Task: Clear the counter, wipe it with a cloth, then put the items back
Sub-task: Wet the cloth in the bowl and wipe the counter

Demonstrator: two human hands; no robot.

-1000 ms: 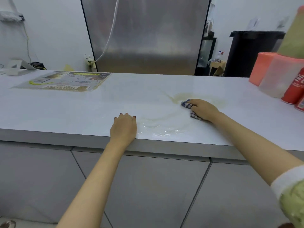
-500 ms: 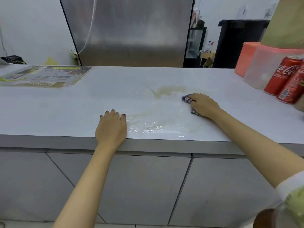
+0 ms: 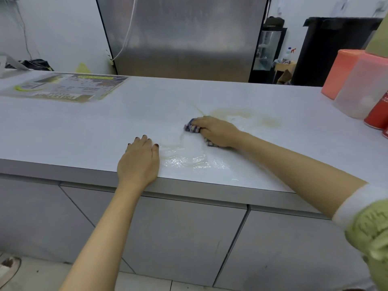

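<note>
My right hand (image 3: 216,131) grips a bunched blue-and-white checked cloth (image 3: 191,128) and presses it on the white counter (image 3: 84,131) near the middle. A brownish spill (image 3: 247,117) lies just behind and to the right of the cloth. A wet, shiny smear (image 3: 189,160) spreads in front of it toward the counter's front edge. My left hand (image 3: 139,161) rests flat on the counter at the front edge, fingers straight, left of the wet patch.
A printed sheet (image 3: 65,89) lies flat at the far left. At the right edge stand an orange container (image 3: 340,72), a translucent tub (image 3: 363,87) and red soda cans (image 3: 378,114). A steel fridge (image 3: 182,36) stands behind the counter. Grey cabinet doors (image 3: 178,238) are below.
My right hand has slid the cloth to the left and a little nearer, off the brown spill. My left hand has stayed flat at the front edge. The camera view has shifted.
</note>
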